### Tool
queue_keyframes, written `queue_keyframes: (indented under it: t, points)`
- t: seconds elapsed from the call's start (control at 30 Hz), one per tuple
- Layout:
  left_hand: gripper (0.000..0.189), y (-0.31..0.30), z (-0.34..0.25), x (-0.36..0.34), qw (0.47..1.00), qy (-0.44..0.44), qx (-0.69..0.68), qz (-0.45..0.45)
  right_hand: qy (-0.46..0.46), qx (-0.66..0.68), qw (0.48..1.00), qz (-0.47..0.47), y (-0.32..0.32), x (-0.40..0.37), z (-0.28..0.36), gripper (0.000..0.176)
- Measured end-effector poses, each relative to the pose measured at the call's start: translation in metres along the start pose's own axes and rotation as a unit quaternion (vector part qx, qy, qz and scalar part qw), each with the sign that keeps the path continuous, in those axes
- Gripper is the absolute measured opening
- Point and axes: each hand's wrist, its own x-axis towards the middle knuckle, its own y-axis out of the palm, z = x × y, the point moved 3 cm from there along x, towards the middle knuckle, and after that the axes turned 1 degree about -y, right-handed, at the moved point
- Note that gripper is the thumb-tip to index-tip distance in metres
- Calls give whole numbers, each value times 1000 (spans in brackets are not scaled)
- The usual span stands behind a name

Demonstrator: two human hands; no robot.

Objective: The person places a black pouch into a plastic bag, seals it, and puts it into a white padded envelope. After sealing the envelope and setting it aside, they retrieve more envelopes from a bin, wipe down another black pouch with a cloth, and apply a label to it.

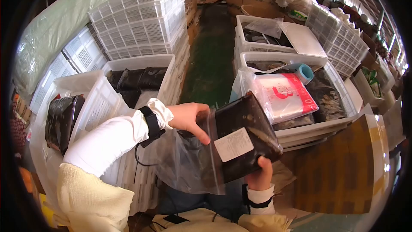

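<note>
Left hand (189,118) is pinching clear bag (184,165) over dark block (253,120), right hand (259,174) gripping its near edge — long axis prob. running near-far; white crate (317,125) crowding far-right.

Our left hand (189,118) reaches in from the left, sleeved arm bent, fingers pinching; our right hand (259,174) grips from below, thumb upward.

The dark packet (251,118) hides most of the right hand (260,173); its label (234,145) is unreadable.
</note>
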Motion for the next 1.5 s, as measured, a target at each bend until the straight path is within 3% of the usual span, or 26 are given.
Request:
queue_keyframes:
  t: [0.1,0.13,0.33,0.4,0.57,0.63,0.67,0.77,0.87,1.1,1.13,1.23,1.3,1.4,1.47,1.5]
  points:
    - [56,-2,-6,-3,993,-98,-47,-37,-8,-18,1000,-5,13,16,30,55]
    - [73,1,-5,-5,995,-66,-50,-61,-13,-24,1000,-3,16,21,38,54]
    - [78,20,-15,15,970,24,-139,-199,-43,-68,997,9,32,54,71,46]
    - [79,36,-14,26,940,84,-213,-253,-64,-78,994,-36,47,59,80,33]
    - [76,62,-6,21,892,46,-273,-357,-108,-229,966,-52,41,82,81,26]
    - [75,75,7,25,872,39,-295,-389,-83,-256,962,-49,37,88,76,24]
    - [66,79,8,24,860,75,-320,-391,-65,-258,963,-46,36,91,72,24]
    - [56,88,17,8,803,93,-520,-277,-20,-252,967,-35,39,94,65,26]
    - [61,104,47,0,753,57,-643,-126,31,-238,971,-18,51,87,57,29]
    - [53,133,64,-19,638,152,-727,-204,116,-354,922,107,74,96,30,38]
    - [52,139,67,-24,616,129,-745,-221,178,-386,902,74,61,99,24,49]
    - [52,156,80,-39,522,71,-818,-229,283,-296,904,123,62,77,27,58]
    - [55,159,101,-47,541,54,-798,-260,292,-238,913,158,38,46,21,59]
    - [58,150,107,-50,570,86,-763,-293,246,-386,861,221,11,32,14,48]
    - [59,145,104,-51,567,87,-765,-292,223,-463,823,242,47,27,21,44]
    - [60,143,104,-52,566,87,-766,-292,210,-458,834,224,49,30,17,40]
